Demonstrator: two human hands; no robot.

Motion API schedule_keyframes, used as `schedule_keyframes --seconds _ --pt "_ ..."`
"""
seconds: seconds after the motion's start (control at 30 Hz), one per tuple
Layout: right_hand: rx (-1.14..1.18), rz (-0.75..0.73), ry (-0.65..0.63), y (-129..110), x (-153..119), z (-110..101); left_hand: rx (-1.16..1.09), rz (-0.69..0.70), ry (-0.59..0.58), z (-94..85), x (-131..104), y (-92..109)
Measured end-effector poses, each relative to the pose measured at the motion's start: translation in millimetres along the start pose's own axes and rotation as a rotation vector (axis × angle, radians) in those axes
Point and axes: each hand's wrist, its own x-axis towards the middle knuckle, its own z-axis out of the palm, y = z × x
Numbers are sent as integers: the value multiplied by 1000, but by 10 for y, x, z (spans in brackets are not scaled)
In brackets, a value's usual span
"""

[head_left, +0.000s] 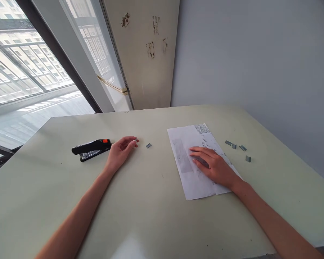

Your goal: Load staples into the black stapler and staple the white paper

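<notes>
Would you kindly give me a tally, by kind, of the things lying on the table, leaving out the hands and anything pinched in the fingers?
Black stapler: 1
Printed paper (single sheet or stack, I cannot tell): 1
Small grey staple strips: 5
Total: 7

1. Paper point(189, 177): printed sheet.
2. Right hand point(217, 167): on paper, fingers extended.
3. Left hand point(121, 150): left of paper, fingers curled, grip unclear.
4. Stapler point(91, 147): further left of paper.
5. Grey strips point(242, 148): four right of paper, one left.
</notes>
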Motion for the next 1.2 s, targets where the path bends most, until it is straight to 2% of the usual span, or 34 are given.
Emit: schedule_keyframes --seconds 0.23,0.43,0.57,0.67,0.77,1.0,1.2 --pt "-2 5 11 -26 24 1 8 -25 -32 11 -10 43" --pt "20 22 12 -35 36 0 -20 -34 -7 -6 -13 98" --pt "34 34 2 -31 36 -1 -37 -36 -9 2 -10 68" --pt "44 51 -1 -26 31 6 43 -19 -18 24 -36 36" --pt "59 62 -7 -23 26 11 171 56 -9 37 -65 8" --pt "63 86 -13 -22 32 23 484 377 -58 54 -10 -100" --pt "76 112 -31 5 17 48 615 423 -63 85 20 -120"
